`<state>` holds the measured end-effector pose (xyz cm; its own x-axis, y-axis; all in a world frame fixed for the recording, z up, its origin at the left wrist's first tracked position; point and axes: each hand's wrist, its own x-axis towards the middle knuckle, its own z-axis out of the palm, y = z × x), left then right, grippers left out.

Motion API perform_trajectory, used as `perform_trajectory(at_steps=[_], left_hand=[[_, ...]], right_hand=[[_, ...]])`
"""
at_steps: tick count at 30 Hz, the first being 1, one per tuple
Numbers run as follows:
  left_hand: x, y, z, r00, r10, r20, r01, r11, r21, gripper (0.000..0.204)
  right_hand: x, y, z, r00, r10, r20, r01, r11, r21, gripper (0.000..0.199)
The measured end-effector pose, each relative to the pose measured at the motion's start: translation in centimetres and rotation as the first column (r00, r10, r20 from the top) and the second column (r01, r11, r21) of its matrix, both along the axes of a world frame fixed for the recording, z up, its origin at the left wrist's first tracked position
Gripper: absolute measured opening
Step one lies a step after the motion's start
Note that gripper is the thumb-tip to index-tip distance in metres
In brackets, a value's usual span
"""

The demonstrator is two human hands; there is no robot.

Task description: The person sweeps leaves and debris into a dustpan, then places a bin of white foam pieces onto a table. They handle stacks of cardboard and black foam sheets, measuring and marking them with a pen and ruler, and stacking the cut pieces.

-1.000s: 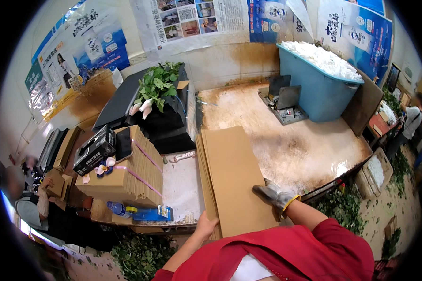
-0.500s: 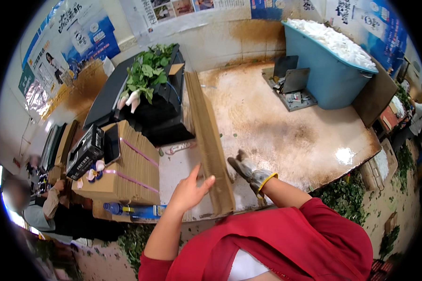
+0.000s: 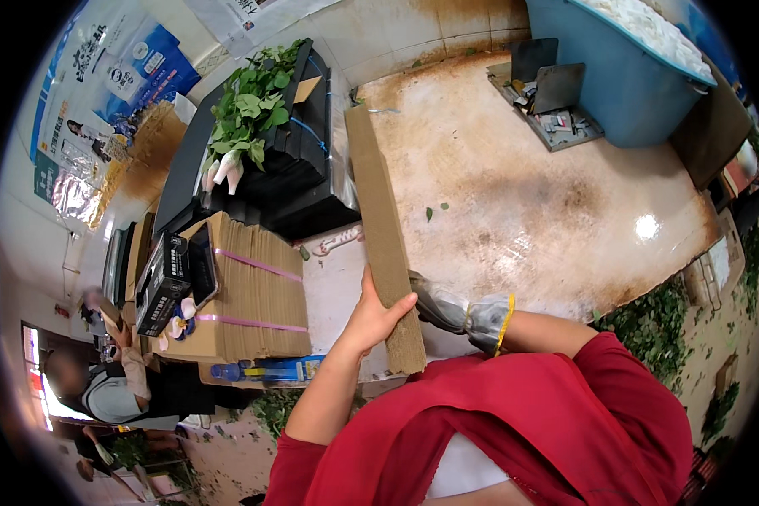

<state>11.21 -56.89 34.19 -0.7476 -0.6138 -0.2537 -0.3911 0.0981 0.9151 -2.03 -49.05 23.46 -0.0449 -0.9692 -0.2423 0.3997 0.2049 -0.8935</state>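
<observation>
A long, narrow piece of brown cardboard stands on edge across the table, running from near my body toward the back wall. My bare left hand grips its near part, thumb on the upper edge and fingers along the left side. From the right, my right hand, in a grey glove with a yellow cuff, presses on the same cardboard; its fingertips are hidden behind it. Left of the cardboard, a stack of flat cardboard is bound with pink straps.
Black boxes at the back left carry leafy stems with pale pink roses. A black carton lies on the stack. A blue tub of white material and a metal tray stand back right. Another person is far left.
My left hand has closed on the cardboard. My gloved right hand has moved left against it, and the cardboard sits more upright. The whole view has shifted.
</observation>
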Motion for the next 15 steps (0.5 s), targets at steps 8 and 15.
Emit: perform_trajectory(at_steps=[8, 15], left_hand=[[-1.0, -0.8, -1.9, 0.992, 0.059, -0.107, -0.058, 0.998, 0.012, 0.097], [-0.5, -1.4, -2.0, 0.991, 0.042, -0.130, -0.070, 0.973, -0.218, 0.107]], right_hand=[[-1.1, 0.5, -2.3, 0.903, -0.001, -0.430, -0.020, 0.999, -0.044, 0.041], [-5.6, 3.0, 7.5, 0.878, -0.135, -0.460, 0.190, 0.979, 0.077, 0.038]])
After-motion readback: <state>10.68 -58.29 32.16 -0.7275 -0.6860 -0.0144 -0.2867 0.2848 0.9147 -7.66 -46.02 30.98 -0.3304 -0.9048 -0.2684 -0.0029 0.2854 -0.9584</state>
